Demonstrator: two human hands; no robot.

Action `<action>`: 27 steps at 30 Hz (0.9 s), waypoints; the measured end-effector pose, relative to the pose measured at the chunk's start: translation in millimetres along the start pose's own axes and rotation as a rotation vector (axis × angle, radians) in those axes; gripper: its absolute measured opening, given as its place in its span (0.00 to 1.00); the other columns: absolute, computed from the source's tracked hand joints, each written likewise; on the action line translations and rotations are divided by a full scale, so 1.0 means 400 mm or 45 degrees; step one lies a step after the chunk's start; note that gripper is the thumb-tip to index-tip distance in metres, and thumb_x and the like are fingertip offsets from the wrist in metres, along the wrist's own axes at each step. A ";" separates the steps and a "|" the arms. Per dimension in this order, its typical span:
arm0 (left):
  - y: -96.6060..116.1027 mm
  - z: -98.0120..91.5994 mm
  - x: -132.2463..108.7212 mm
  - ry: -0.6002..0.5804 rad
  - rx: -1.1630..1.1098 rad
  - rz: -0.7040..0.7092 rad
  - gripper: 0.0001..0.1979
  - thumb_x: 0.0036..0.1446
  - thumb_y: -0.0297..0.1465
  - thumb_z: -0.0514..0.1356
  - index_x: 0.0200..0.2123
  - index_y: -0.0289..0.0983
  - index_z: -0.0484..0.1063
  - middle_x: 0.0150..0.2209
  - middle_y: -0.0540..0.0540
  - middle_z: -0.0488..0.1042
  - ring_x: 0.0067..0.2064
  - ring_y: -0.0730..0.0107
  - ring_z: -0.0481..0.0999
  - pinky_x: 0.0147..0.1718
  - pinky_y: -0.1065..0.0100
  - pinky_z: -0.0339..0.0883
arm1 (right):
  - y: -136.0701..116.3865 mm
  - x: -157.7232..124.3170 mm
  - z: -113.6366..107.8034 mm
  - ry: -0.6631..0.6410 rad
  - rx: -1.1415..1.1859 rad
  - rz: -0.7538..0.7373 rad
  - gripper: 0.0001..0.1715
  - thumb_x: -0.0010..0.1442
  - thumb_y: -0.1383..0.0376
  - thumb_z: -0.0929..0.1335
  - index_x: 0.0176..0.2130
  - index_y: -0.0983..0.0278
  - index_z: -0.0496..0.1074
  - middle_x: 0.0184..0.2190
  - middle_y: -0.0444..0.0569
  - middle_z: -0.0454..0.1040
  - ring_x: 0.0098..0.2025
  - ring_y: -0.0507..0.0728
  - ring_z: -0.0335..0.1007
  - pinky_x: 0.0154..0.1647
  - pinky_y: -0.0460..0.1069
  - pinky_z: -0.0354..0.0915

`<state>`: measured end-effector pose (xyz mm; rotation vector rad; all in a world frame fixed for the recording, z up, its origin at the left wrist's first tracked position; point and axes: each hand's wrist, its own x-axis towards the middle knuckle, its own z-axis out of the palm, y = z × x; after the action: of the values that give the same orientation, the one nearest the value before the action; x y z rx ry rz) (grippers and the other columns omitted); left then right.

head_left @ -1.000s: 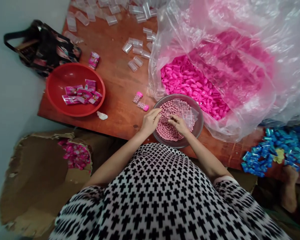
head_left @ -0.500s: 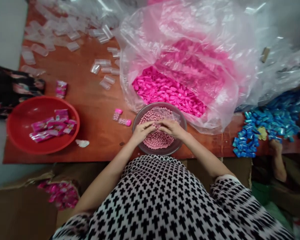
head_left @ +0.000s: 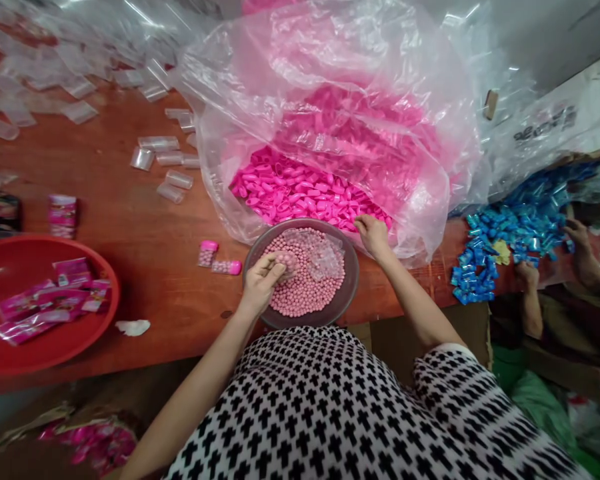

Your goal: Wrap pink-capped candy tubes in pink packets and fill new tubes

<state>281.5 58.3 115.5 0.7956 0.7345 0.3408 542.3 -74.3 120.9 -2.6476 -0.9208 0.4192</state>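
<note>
Over the left side of the dark bowl (head_left: 351,293) of small pink balls (head_left: 305,293), my left hand (head_left: 261,283) is closed on a small clear plastic bottle (head_left: 289,265) with pink balls inside. My right hand (head_left: 373,236) is at the near edge of the bright pink plastic caps (head_left: 300,190), its fingers closed together; what lies in the fingertips is too small to make out. More clear plastic bottles (head_left: 325,257) rest on the balls. Two filled bottles with pink caps, one upright (head_left: 208,253) and one lying down (head_left: 226,267), are left of the bowl.
A large clear bag (head_left: 215,173) surrounds the caps. Empty clear bottles (head_left: 159,143) are scattered at the back left. A red basin (head_left: 103,320) holds pink packets (head_left: 63,300). At the right, a co-worker's hands (head_left: 529,273) are beside blue wrapped pieces (head_left: 475,273).
My hands have parted: the right moved from the bowl to the caps, while the left stays over the bowl with the bottle. The camera view has shifted to the right.
</note>
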 end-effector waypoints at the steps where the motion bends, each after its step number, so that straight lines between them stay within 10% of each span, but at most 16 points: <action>1: -0.002 0.005 0.003 -0.006 0.003 0.010 0.20 0.44 0.39 0.70 0.39 0.37 0.75 0.37 0.46 0.79 0.38 0.63 0.80 0.42 0.58 0.76 | 0.016 0.028 0.002 -0.003 -0.110 0.041 0.16 0.62 0.63 0.63 0.46 0.64 0.75 0.43 0.55 0.78 0.44 0.61 0.73 0.46 0.53 0.63; 10: 0.005 0.009 0.028 0.077 -0.108 -0.004 0.21 0.45 0.40 0.69 0.42 0.38 0.76 0.43 0.45 0.78 0.42 0.63 0.79 0.42 0.58 0.77 | 0.069 0.081 0.047 -0.035 -0.333 0.027 0.20 0.61 0.60 0.62 0.49 0.65 0.73 0.46 0.59 0.74 0.49 0.63 0.67 0.47 0.55 0.62; 17: -0.001 0.032 0.006 -0.010 -0.022 0.010 0.20 0.47 0.41 0.67 0.42 0.38 0.76 0.43 0.45 0.78 0.43 0.62 0.79 0.42 0.58 0.77 | 0.122 0.086 0.028 0.196 0.576 0.199 0.22 0.56 0.53 0.62 0.40 0.66 0.72 0.33 0.48 0.74 0.34 0.54 0.69 0.36 0.48 0.65; 27: 0.016 0.031 -0.024 0.142 -0.075 0.057 0.21 0.41 0.42 0.70 0.37 0.36 0.75 0.37 0.48 0.79 0.37 0.65 0.80 0.39 0.59 0.78 | 0.001 0.105 0.009 0.194 0.896 0.196 0.23 0.49 0.58 0.70 0.43 0.65 0.68 0.25 0.43 0.71 0.30 0.55 0.70 0.35 0.51 0.66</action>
<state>283.2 51.0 130.8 0.7423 0.8080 0.4478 572.9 -47.3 110.4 -2.0647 -0.4126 0.4636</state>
